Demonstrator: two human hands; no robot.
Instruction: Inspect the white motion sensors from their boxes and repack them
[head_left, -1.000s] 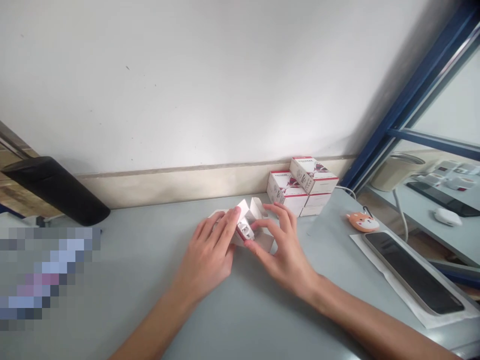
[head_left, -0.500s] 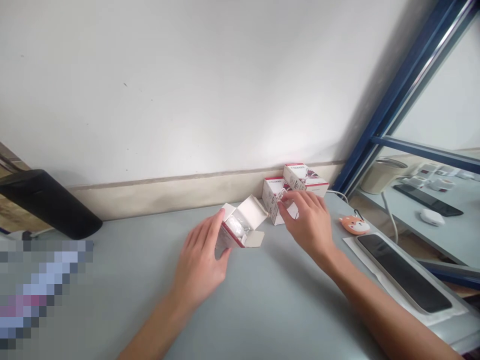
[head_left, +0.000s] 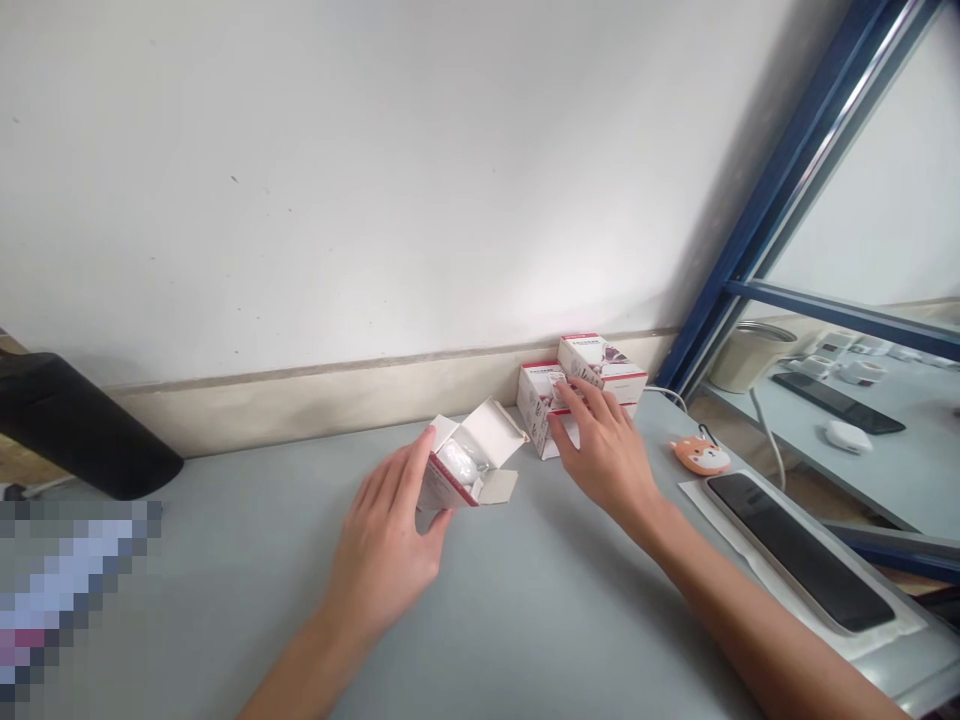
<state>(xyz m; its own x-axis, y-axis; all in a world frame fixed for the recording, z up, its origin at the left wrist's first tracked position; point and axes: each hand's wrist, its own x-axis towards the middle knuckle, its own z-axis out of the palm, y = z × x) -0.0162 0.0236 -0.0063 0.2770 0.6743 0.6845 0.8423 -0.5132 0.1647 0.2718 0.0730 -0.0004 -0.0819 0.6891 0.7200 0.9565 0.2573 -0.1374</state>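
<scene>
My left hand [head_left: 386, 540] is closed around an open white carton [head_left: 446, 490] with a red edge, tilted just above or on the table. Its flaps stand spread apart, and a white item in clear plastic [head_left: 463, 462] shows inside. My right hand [head_left: 607, 445] is over the front one of two shut red-and-white cartons [head_left: 540, 410]. Its thumb and index finger are apart. The index fingertip touches or nearly touches a small whitish piece [head_left: 558, 386] on that carton's top; its kind is not clear.
Behind stands the second shut carton [head_left: 604, 360], against the wall. To the right are an orange animal-faced case [head_left: 700, 455], a phone [head_left: 799, 550] on a white sheet, and a blue-framed mirror [head_left: 720, 300]. A black cylinder-like object [head_left: 90, 425] leans at the left.
My right hand has lowered the small whitish piece onto the front carton's top, and its thumb and index finger have parted. My left hand still holds the open carton. The view has shifted slightly.
</scene>
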